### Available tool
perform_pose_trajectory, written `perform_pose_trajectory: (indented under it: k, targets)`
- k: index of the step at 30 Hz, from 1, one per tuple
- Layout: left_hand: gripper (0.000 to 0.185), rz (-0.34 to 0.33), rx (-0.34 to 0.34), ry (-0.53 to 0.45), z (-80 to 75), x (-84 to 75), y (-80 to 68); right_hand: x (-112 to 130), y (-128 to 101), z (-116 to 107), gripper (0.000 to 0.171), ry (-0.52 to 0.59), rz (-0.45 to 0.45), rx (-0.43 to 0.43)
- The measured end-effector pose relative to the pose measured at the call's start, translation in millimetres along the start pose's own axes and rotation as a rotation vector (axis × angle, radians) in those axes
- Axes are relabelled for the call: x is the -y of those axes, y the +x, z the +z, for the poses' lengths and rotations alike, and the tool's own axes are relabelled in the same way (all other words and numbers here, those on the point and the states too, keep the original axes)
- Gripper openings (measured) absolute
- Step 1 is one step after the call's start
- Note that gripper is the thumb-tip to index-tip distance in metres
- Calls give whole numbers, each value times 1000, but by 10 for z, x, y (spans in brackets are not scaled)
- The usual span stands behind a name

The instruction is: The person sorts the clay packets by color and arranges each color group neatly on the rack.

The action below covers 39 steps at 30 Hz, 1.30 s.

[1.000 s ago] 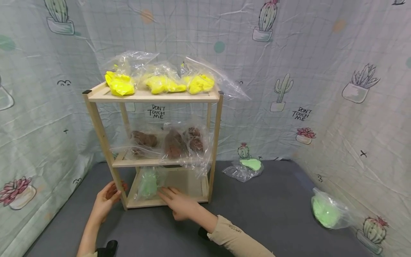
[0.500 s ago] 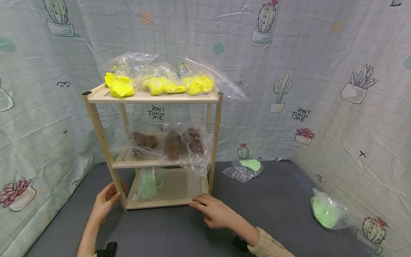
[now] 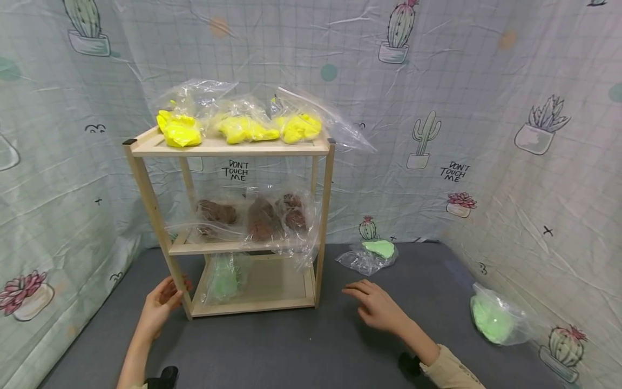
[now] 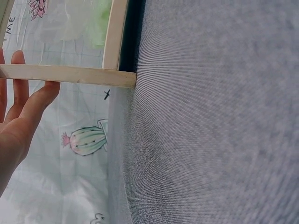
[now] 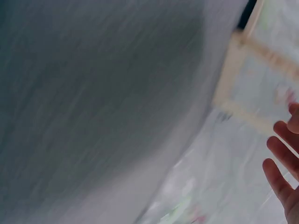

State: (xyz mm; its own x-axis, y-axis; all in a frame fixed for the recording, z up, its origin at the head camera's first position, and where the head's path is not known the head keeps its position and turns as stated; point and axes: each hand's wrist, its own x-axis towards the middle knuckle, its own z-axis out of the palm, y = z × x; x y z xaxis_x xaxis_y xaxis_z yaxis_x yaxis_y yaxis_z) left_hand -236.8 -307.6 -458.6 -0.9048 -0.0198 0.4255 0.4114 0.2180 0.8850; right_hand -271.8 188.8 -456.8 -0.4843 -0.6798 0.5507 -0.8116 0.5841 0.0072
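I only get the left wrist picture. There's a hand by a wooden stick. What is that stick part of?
Observer: It belongs to a light wooden three-tier shelf rack; the left hand touches its front left leg low down.
Operator: What's on the very top?
Observer: Three clear plastic bags of yellow dough sit side by side on the top tier.
Operator: Where's the other hand?
Observer: The right hand hovers over the grey mat to the right of the rack, fingers relaxed, holding nothing.
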Motion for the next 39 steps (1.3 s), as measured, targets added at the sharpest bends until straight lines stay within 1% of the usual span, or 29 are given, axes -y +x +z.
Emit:
perform_pose_trajectory:
  k: [3,6,12,14,17,20,23,31,36,39]
  targets:
    - [32,5,-1,-3,-7,-8,-9,-247,-88,15,47,-42,93,-43]
    - [32,7,-1,-12,-8,-15,-12,-493,-157,23,42,-64,193,-66]
    - [37,-10,-6,-1,11,-5,-11,-870,-240,33,33,-129,394,-42]
    - [38,-5,-9,14,14,4,-10,-966,-251,43,32,-153,446,-25]
    - [38,20,-10,-8,19,16,0,-1089,-258,65,31,-170,512,4]
    - [34,48,-6,-18,19,22,4,-1194,-254,82,32,-171,563,31]
    - [31,55,-7,-22,14,20,3,-1285,-236,96,36,-161,607,66]
    - [30,19,-18,22,6,6,-12,-1481,-148,150,52,-137,729,250]
    - [35,13,-19,28,10,-6,-5,-1557,-97,197,57,-112,758,346]
    - [37,4,-20,29,16,-8,1,-1581,-81,219,57,-92,762,383]
